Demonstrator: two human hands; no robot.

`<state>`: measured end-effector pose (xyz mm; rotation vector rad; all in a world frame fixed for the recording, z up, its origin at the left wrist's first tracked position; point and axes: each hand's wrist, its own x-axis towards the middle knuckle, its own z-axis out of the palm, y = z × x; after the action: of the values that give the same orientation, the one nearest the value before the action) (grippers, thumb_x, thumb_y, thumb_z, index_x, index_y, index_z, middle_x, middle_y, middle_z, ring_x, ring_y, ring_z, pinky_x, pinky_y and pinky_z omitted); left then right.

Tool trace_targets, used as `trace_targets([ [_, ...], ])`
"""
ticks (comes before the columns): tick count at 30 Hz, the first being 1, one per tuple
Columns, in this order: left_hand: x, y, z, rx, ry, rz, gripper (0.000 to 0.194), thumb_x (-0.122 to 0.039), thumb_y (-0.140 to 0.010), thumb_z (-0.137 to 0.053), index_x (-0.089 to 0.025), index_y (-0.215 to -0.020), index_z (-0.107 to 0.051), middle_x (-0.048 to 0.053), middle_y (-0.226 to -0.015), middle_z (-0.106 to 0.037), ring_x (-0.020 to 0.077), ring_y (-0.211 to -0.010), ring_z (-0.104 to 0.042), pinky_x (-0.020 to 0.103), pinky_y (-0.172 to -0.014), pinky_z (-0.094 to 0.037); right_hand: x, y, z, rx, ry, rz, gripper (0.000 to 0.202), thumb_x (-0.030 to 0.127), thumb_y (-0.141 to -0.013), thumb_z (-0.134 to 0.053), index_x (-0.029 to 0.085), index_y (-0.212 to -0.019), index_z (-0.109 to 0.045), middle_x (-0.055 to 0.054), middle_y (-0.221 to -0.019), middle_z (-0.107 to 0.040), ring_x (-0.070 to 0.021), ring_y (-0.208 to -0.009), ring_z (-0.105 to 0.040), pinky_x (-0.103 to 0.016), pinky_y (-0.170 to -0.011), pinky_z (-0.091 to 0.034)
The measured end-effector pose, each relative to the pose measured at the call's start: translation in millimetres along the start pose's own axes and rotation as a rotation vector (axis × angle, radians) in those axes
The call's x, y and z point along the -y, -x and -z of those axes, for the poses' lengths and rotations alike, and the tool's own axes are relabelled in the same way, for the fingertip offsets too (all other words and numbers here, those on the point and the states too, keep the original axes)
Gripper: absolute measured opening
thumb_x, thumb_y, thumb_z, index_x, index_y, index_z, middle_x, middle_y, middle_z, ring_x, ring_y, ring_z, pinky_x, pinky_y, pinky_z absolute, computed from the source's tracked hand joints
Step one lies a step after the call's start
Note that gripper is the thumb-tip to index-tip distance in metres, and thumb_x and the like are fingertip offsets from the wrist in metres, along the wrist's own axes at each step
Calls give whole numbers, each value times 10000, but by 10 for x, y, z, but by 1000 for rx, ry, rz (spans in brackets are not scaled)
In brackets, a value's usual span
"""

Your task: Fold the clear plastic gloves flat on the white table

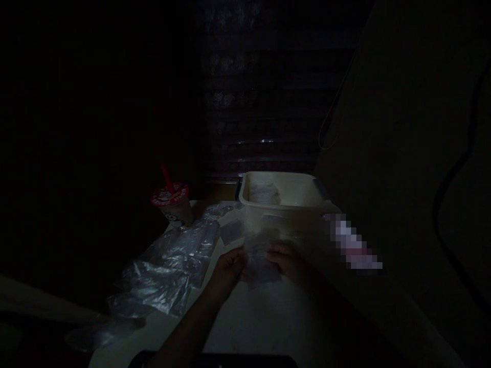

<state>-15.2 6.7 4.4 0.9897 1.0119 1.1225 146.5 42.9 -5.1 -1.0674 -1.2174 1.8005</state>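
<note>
In dim light, a small clear plastic bag (263,263) is held upright over the white table between my two hands. My left hand (230,268) pinches its left edge with thumb and fingers. On the other side, my right hand (286,258) grips the right edge, fingers closed on it. What the bag contains is too dark to make out. Just behind the hands stands a white plastic bin (284,207) with some whitish, crumpled packets (264,193) inside at its left. A small flat packet (231,231) lies on the table left of the bag.
A heap of shiny clear plastic bags (164,276) covers the table's left side. Behind it stands a drink cup (176,212) with a red lid and straw. A pixelated patch is at right of the bin. A dark object lies at the table's (253,327) near edge.
</note>
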Motion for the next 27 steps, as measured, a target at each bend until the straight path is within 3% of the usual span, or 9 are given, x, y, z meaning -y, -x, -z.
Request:
trace_targets([
  [3,23,-2,10,-29,4,-30,261,-381,-592,-606,-137,-686,-606,-2,-530,-556,103,-471,-485,213,-470,-374,12,8,13,-16,-31,15,89,256,-558,-576,175,-592,-588,24,-525,-529,-93,-480,-474,-216,-462,-347],
  [6,53,-4,24,-63,-3,-46,206,-329,-579,-591,-136,-648,-613,6,-518,-564,105,-447,-484,219,-458,-370,40,32,21,-48,1,27,136,196,-535,-550,184,-650,-623,15,-550,-562,-103,-489,-486,-220,-454,-344],
  [10,64,1,39,-99,-49,-89,133,-243,-576,-525,-137,-576,-605,9,-484,-557,121,-453,-501,237,-469,-379,106,48,3,-1,-96,-4,136,230,-536,-517,174,-618,-610,-6,-562,-580,-124,-518,-531,-240,-484,-391],
  [13,46,17,58,-127,-116,-149,153,-231,-588,-499,-143,-578,-623,45,-604,-614,177,-602,-562,284,-563,-421,141,15,5,35,-101,-98,144,258,-545,-500,152,-591,-585,-22,-530,-572,-130,-473,-531,-266,-465,-411],
  [15,26,32,73,-137,-228,-215,155,-232,-609,-505,-158,-605,-641,63,-788,-637,207,-764,-565,315,-682,-429,137,-14,32,-16,-30,-75,165,272,-561,-507,143,-636,-577,-19,-549,-576,-128,-476,-534,-274,-465,-426],
  [20,-5,54,78,-203,-963,-509,297,-212,-759,-380,-186,-972,-584,58,-1065,-563,180,-990,-487,350,-869,-370,82,0,87,-282,419,237,210,267,-640,-447,149,-773,-559,-60,-720,-601,-168,-629,-571,-319,-549,-470],
  [23,22,57,40,-129,-1231,-574,363,-187,-797,-318,-158,-1127,-468,78,-1159,-502,172,-1083,-424,353,-907,-350,73,92,-13,-462,788,478,253,236,-707,-373,149,-845,-567,-112,-879,-602,-199,-807,-565,-379,-748,-443],
  [25,55,71,3,-89,-1361,-578,396,-177,-799,-305,-120,-1178,-405,108,-1207,-453,186,-1127,-380,376,-921,-334,77,173,-148,-441,993,608,319,231,-758,-336,144,-984,-543,-122,-1025,-568,-204,-976,-505,-382,-863,-386],
  [27,92,94,-28,-68,-1462,-560,433,-166,-786,-317,-78,-1209,-353,143,-1239,-406,207,-1157,-339,406,-933,-310,81,250,-298,-318,1183,670,378,243,-794,-316,113,-1111,-476,-129,-1173,-476,-204,-1106,-401,-375,-922,-344],
])
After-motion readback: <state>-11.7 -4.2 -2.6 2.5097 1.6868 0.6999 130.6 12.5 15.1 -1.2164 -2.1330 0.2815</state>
